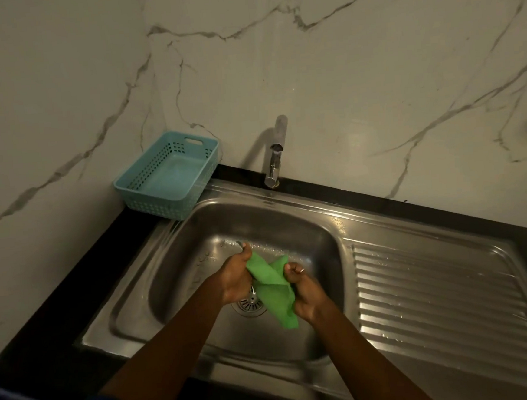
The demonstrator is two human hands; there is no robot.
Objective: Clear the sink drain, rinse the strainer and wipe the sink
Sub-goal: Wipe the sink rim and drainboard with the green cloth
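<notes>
Both hands, left hand (pixel 235 276) and right hand (pixel 304 291), grip a twisted green cloth (pixel 274 289) above the sink (pixel 179 269). It partly hides the drain strainer (pixel 248 306); a blue basket (pixel 167 175) sits beside the tap (pixel 274 154).

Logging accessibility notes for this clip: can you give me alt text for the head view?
The left hand and right hand grip a green cloth between them over the steel sink, above the drain strainer. A faucet stands behind, a light blue basket sits at the back left, and a ribbed drainboard lies to the right.
</notes>
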